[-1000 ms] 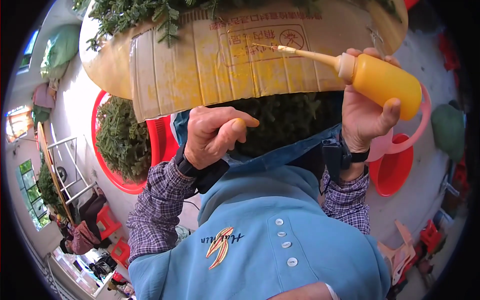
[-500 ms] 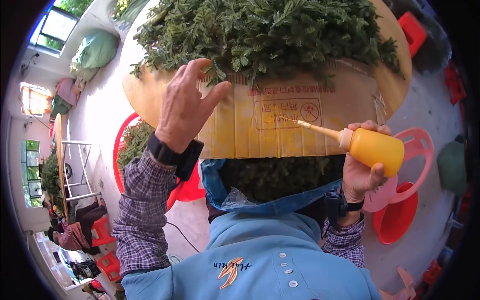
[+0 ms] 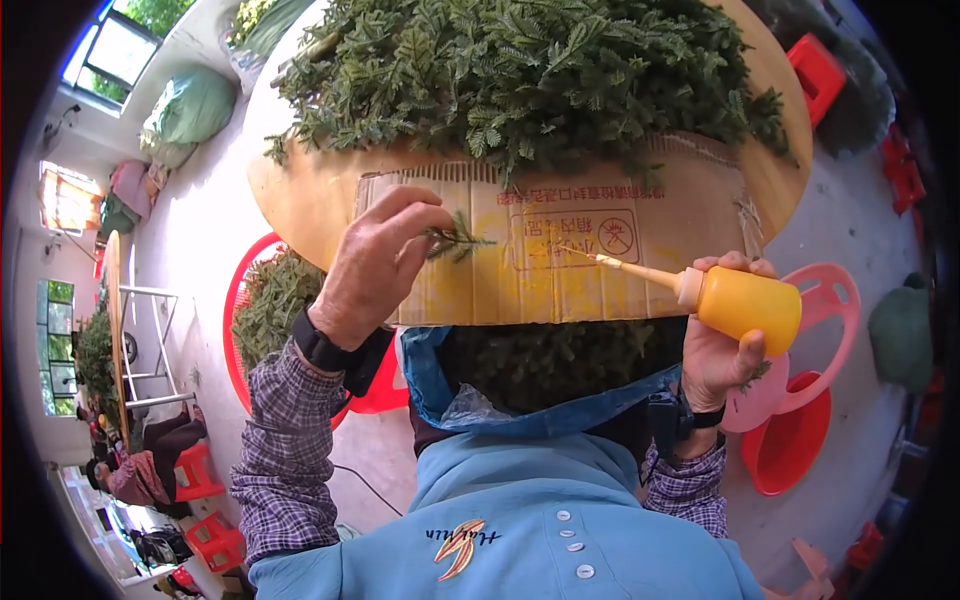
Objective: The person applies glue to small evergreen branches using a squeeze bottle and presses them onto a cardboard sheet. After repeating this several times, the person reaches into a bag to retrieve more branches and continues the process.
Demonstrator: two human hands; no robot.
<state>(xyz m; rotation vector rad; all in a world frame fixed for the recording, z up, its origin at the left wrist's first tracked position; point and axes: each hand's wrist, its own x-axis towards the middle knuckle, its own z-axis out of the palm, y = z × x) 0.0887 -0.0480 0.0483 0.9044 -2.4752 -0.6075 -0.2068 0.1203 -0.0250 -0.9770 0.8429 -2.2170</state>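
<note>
My left hand (image 3: 375,262) pinches a small green fir-like sprig (image 3: 460,239) above the left part of a flattened cardboard sheet (image 3: 480,290). In my right hand (image 3: 722,362) lies a yellow squeeze bottle (image 3: 748,310), tilted on its side, its long thin nozzle (image 3: 632,268) pointing left over the cardboard. Yellow smears mark the cardboard. Behind it a big heap of green artificial-looking sprigs (image 3: 520,80) covers much of the round wooden table (image 3: 310,180). Below the cardboard's near edge, a blue plastic bag (image 3: 425,375) holds more dark green sprigs.
A red basket (image 3: 236,300) of greenery stands left of the table. Right of me are a pink plastic chair back (image 3: 835,300) and a red tub (image 3: 795,440). Red stools (image 3: 820,75) stand around. At far left a person (image 3: 150,470) sits near another table.
My left hand has drawn back from the heap toward me, closing from spread fingers into a pinch with a sprig in it. The bottle has barely moved.
</note>
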